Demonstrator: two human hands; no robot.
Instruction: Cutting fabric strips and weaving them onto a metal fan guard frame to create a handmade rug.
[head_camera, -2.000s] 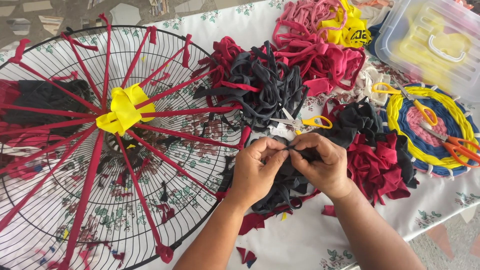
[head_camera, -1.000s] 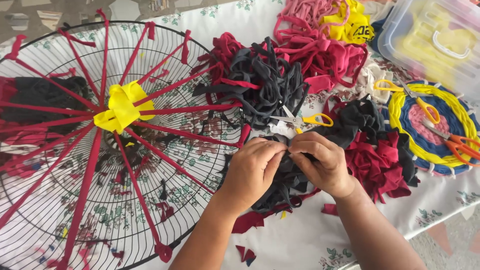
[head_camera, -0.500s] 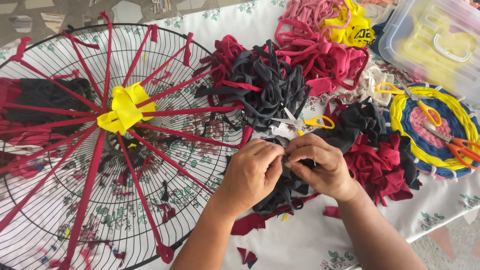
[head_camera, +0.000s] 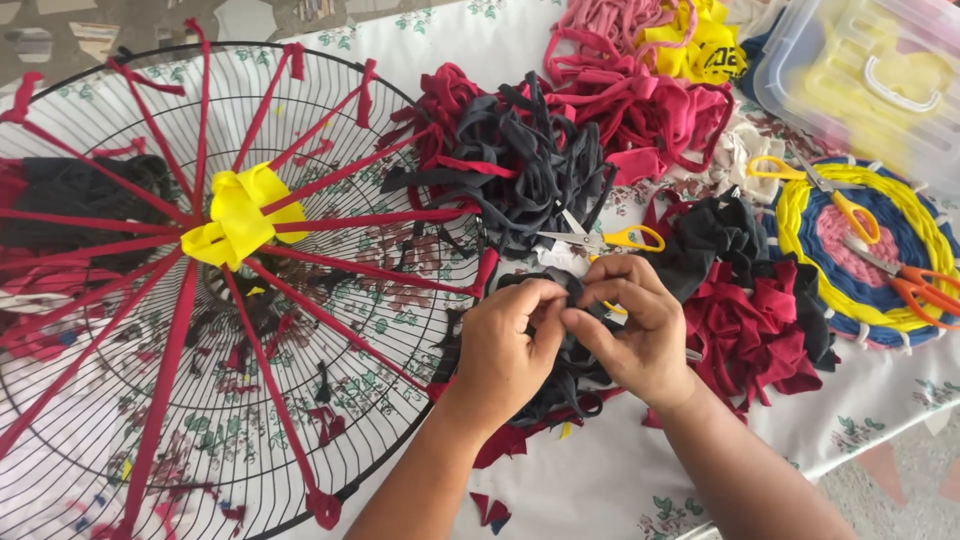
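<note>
fan guard (head_camera: 90, 420): left and bottom rim cut off by the picture's edge
dark fabric strip (head_camera: 570, 300): mostly hidden between the fingers of the left hand (head_camera: 505, 350) and right hand (head_camera: 635, 330); how it is knotted or folded cannot be told
yellow-handled scissors (head_camera: 610, 240): blade tips hidden in the rags
plastic box (head_camera: 870, 80): blurred, cut off at the top and right; contents unclear
woven round mat (head_camera: 860, 260): right side cut off
orange scissors (head_camera: 925, 290): handles run off the edge

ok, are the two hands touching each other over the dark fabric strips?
Touching. Head view shows the left hand and right hand fingertips meeting, pinching a dark fabric strip.
</note>
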